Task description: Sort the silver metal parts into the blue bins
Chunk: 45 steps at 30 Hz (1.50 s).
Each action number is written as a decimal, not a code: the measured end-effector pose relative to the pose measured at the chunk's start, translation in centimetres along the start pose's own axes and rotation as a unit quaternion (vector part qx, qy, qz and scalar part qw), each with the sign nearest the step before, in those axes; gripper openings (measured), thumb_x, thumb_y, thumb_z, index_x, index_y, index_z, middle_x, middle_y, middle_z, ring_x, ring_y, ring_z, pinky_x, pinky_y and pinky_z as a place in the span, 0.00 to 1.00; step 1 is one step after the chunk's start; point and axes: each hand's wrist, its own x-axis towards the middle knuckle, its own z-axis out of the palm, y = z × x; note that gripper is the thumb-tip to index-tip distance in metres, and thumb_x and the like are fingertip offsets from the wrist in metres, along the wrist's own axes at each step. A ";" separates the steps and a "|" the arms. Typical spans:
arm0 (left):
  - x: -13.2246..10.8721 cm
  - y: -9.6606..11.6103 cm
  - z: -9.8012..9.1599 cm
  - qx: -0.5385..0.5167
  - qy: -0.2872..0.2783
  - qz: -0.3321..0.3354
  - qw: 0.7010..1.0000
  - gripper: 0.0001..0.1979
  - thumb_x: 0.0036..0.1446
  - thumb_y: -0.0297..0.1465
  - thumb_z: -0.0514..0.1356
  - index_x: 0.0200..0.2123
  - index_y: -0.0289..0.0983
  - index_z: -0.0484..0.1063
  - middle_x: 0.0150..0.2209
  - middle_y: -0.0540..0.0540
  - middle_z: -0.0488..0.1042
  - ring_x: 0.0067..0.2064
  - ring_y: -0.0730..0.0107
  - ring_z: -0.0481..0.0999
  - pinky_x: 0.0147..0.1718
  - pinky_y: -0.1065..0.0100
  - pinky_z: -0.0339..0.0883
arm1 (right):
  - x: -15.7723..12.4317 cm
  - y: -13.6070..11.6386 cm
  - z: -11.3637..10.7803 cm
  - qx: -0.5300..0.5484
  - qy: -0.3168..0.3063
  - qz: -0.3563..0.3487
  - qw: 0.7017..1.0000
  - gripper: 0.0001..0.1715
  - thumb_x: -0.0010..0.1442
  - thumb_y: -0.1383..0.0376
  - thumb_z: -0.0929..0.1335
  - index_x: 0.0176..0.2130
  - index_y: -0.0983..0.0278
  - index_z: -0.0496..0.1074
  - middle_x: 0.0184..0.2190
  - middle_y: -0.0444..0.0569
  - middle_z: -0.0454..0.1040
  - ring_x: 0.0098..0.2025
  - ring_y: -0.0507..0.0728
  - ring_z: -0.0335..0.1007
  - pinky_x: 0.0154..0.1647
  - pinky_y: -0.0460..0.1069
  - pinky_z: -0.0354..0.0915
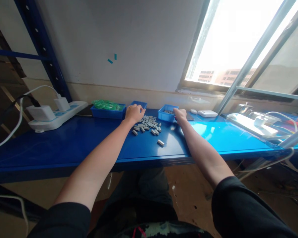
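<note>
My left hand [134, 114] is at the front of a small blue bin [142, 104], covering part of it. Its fingers are bent, and whatever may be between them is hidden. At the right side wall of another blue bin [166, 116], my right hand [180, 115] is closed with thumb and fingers on the edge. Small dark metal parts [168, 111] lie inside that bin. Between and in front of my hands spreads a pile of short grey metal pieces [149, 123]. One single metal piece [161, 142] lies apart, closer to the table's front edge.
A longer blue bin with green plastic bags [108, 105] stands left of my left hand. Further left sits a white power strip [58, 116] with plugged chargers. A white box [208, 113] and another power strip [252, 125] are at right on the blue table [94, 142].
</note>
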 end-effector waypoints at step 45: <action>-1.5 4.4 -0.1 -0.027 -0.281 0.132 0.950 0.31 0.62 0.50 0.45 0.58 0.35 0.65 0.56 0.35 0.69 0.56 0.52 0.69 0.54 0.61 0.62 | -3.9 -1.0 0.7 -0.247 0.154 -0.365 0.884 0.10 0.56 0.61 0.61 0.35 0.63 0.66 0.30 0.48 0.74 0.30 0.56 0.65 0.28 0.48 0.46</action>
